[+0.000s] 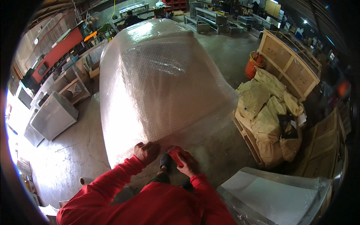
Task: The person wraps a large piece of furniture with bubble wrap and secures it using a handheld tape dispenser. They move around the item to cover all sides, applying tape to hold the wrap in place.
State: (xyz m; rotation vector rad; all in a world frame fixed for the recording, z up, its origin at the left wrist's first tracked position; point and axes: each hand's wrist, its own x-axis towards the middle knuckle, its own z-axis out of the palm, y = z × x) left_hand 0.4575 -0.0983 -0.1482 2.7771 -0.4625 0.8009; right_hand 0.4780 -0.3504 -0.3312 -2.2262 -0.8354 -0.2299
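Note:
A large bulky object wrapped in clear bubble wrap (168, 82) stands right in front of me. My left hand (146, 152) is closed at the near lower edge of the wrap, its fingers pinched on the film. To the right of it, my right hand (188, 164) grips a red blocky hand-held tool (175, 154), whose exact kind I cannot make out. The tool's far end is close to the loose wrap edge, and I cannot tell whether they touch. Both my arms are in red sleeves.
On the right, crumpled yellowish sheeting (264, 108) lies over a wooden pallet, near an orange-red bucket (254, 64) and a wooden crate (287, 62). A film-covered white panel (273, 195) lies at lower right. Metal cabinets (54, 116) stand left; a roll (86, 181) lies near my left arm.

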